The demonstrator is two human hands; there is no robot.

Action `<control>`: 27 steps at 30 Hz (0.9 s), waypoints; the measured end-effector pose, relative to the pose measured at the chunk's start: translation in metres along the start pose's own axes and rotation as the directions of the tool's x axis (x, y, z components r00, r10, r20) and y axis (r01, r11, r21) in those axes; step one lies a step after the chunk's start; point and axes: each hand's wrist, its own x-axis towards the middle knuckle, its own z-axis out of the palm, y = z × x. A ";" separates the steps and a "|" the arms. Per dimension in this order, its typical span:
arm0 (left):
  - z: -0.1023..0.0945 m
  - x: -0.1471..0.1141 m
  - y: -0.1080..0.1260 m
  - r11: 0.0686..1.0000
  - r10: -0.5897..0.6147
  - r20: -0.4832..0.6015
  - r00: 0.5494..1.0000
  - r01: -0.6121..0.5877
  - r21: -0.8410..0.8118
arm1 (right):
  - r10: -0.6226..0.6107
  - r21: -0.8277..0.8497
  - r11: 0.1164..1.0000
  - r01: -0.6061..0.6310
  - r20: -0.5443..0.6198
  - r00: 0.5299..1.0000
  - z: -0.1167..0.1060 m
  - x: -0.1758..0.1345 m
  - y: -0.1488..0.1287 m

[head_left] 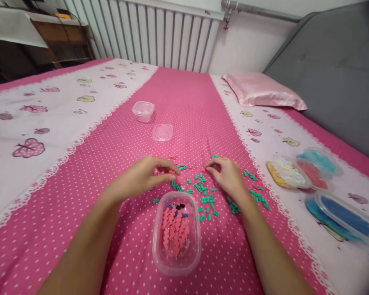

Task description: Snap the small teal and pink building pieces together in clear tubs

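My left hand (152, 172) is curled with thumb and fingers around a few small pink plastic pieces (173, 172), above the bedspread. To its right, my right hand (227, 174) pinches a small pink piece (203, 169) between thumb and fingertips. Many small green pieces (206, 200) lie scattered between and around the hands, some beside the right forearm. In front of me stands an open clear plastic container (176, 268). Inside it are rows of joined pink pieces (175, 229), with a few blue and black pieces at the far end.
Farther off, a clear container (143, 111) and a clear lid (162, 132) rest on the pink dotted bedspread (184, 90). At the right are containers of yellow and white (287, 172), red (312, 174), light blue (318, 160) and dark blue pieces (346, 215). A pink pillow (264, 90) lies beyond.
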 end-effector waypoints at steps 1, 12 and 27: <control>0.003 0.001 0.000 1.000 -0.009 -0.028 1.000 0.008 -0.007 | -0.004 0.074 0.997 0.005 -0.018 1.000 -0.001 -0.003 -0.006; 0.029 0.010 0.010 0.981 0.005 -0.034 0.999 -0.012 -0.195 | 0.012 0.651 0.759 0.009 -0.029 1.000 0.019 -0.034 -0.064; 0.027 0.010 0.010 0.995 0.049 -0.067 0.997 -0.055 -0.084 | 0.033 0.672 0.740 -0.036 0.017 0.999 0.019 -0.037 -0.063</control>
